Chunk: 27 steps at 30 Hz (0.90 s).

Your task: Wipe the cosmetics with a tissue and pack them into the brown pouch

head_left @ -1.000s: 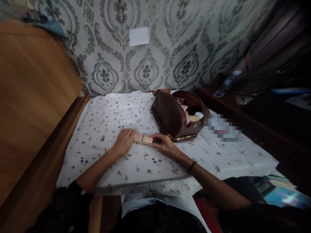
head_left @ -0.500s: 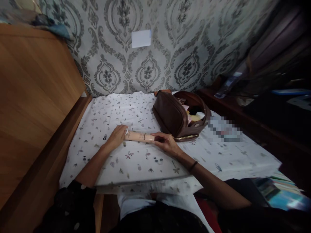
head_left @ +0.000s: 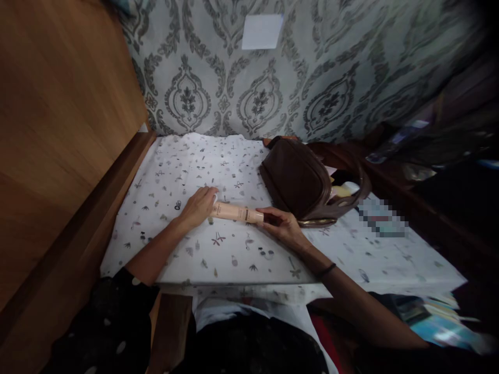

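Observation:
A peach-coloured cosmetic tube [head_left: 236, 213] with small print lies level just over the patterned cloth, stretched between my two hands. My left hand [head_left: 199, 206] is closed around its left end, where a bit of white shows by the fingertips. At the other end, my right hand [head_left: 284, 226] pinches the tube between thumb and fingers, with something dark visible inside the grip. Close behind the right hand stands a brown leather bag [head_left: 298, 176], its top open on yellow, pink and white items.
White printed cloth [head_left: 187, 166] covers the table, which meets a patterned wall. A wooden panel [head_left: 70, 104] rises at the left. On the right are a blurred-out item [head_left: 384, 218], a clear bottle [head_left: 397, 140] on a dark ledge, and books [head_left: 440, 322] lower down.
The whole view has swung left and dipped, so the bag and wall sit further right. Both hands keep their hold on the tube, which looks nearly unmoved over the cloth.

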Each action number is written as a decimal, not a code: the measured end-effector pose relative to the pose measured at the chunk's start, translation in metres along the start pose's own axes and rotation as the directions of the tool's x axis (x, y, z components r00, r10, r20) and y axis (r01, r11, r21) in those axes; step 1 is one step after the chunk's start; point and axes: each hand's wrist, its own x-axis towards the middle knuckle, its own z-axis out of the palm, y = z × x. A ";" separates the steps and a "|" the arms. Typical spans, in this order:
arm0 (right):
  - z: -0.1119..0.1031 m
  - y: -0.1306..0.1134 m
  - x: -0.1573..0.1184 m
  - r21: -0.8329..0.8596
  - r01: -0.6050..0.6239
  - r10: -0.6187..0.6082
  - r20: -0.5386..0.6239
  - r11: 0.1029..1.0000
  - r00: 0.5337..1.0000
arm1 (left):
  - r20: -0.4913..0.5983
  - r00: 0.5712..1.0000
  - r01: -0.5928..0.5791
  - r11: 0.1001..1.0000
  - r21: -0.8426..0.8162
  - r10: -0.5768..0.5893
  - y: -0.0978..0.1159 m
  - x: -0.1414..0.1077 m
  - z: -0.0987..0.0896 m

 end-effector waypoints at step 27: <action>-0.004 -0.004 -0.002 -0.073 0.013 -0.009 0.054 0.997 0.999 | -0.113 0.992 0.033 0.978 -0.205 -0.057 0.009 -0.001 -0.001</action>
